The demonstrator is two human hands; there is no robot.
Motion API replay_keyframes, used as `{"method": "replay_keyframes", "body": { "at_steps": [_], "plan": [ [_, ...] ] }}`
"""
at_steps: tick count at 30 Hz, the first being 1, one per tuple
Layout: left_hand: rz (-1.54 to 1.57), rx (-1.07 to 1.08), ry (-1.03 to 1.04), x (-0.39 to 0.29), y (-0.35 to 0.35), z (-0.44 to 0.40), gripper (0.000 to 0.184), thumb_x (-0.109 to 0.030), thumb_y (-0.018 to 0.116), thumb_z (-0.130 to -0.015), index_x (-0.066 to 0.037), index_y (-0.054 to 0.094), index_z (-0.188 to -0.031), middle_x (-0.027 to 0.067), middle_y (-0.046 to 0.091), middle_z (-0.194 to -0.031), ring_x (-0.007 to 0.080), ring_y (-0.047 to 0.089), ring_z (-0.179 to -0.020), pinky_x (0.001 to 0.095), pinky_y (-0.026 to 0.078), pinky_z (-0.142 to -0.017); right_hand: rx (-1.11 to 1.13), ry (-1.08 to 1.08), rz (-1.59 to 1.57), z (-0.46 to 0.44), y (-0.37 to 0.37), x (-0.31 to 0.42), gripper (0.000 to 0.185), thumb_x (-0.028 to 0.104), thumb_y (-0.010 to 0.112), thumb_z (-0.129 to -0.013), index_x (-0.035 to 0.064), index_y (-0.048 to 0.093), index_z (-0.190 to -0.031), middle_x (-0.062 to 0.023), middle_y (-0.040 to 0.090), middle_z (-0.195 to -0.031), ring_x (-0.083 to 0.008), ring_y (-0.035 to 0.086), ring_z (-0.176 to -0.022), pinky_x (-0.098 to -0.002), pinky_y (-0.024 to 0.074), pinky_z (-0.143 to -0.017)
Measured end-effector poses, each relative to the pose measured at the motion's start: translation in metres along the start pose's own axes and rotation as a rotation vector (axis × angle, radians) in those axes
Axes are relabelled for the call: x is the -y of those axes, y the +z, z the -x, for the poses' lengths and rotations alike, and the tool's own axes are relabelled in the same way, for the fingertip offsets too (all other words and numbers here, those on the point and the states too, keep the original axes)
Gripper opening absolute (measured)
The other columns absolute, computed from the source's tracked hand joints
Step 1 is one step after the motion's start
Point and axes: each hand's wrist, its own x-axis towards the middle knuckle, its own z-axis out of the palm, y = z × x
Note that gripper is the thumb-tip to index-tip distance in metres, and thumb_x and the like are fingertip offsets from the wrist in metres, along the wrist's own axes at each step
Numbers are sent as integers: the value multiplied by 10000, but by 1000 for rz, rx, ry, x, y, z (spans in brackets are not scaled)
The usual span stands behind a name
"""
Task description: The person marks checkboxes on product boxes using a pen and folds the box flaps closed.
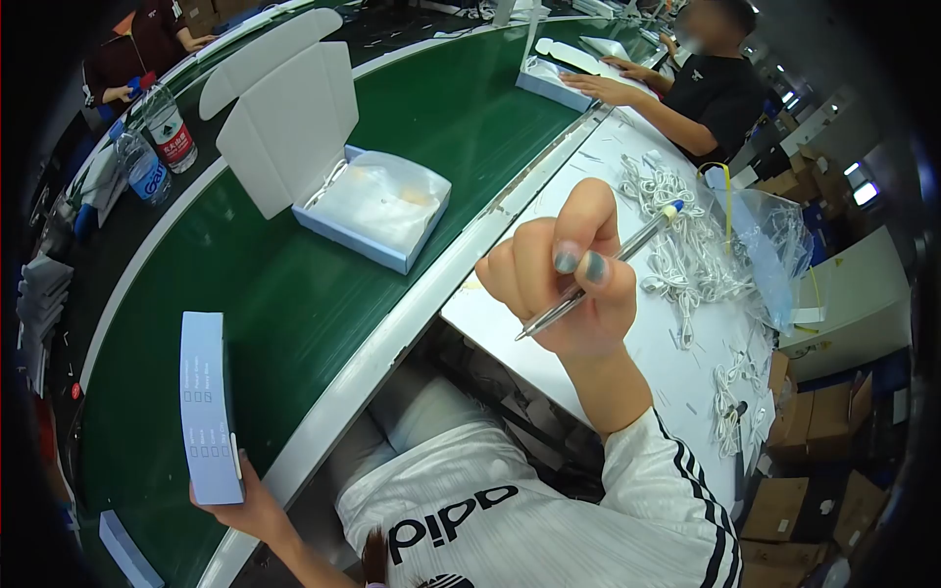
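My left hand point(250, 508) grips the lower end of a closed light-blue box point(208, 412), whose narrow side shows small checkboxes and print. The box stands on end over the green conveyor point(294, 353). In my right hand point(578, 274) a silver pen point(642, 235) is pinched between thumb and fingers, its tip pointing down and left, above the edge of the white table point(520, 343). Beyond, an open blue box point(412, 250) with a raised white lid point(294, 118) lies on the conveyor, holding something in white wrapping.
White cables point(676, 245) and clear plastic bags point(774, 235) lie on the table at right. A co-worker point(720, 88) reaches to another open box point(554, 83). Two bottles point(147, 171) stand at left; another blue box point(127, 551) lies lower left. Cardboard boxes point(823, 421) are at right.
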Motion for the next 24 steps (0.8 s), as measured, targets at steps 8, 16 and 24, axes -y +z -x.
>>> {"method": "replay_keyframes", "body": {
  "at_steps": [8, 16, 24],
  "plan": [
    [-597, 77, 556, -28, 3, -34, 561, -35, 656, -751, -75, 422, -1259, 140, 442, -1313, 329, 425, -1222, 420, 326, -1016, 10, 1, 42, 0, -14, 11, 71, 163, 440, -870, 136, 374, -874, -41, 452, -512, -110, 343, -407, -238, 246, -455],
    [-183, 349, 544, -80, 27, 1, 392, -21, 602, -760, -51, 534, -1145, 129, 425, -1353, 331, 408, -1245, 430, 317, -1021, 29, 39, -117, -4, -25, 22, 98, 173, 439, -871, 169, 352, -914, -11, 434, -517, -104, 339, -411, -240, 240, -459],
    [-114, 411, 504, -93, 49, 17, 213, -12, 559, -768, -31, 613, -974, 133, 517, -1251, 318, 461, -1195, 414, 362, -985, 16, 76, -426, -5, -40, 32, 110, 179, 435, -866, 193, 342, -924, 6, 421, -521, -100, 324, -416, -248, 239, -465]
  ]
}}
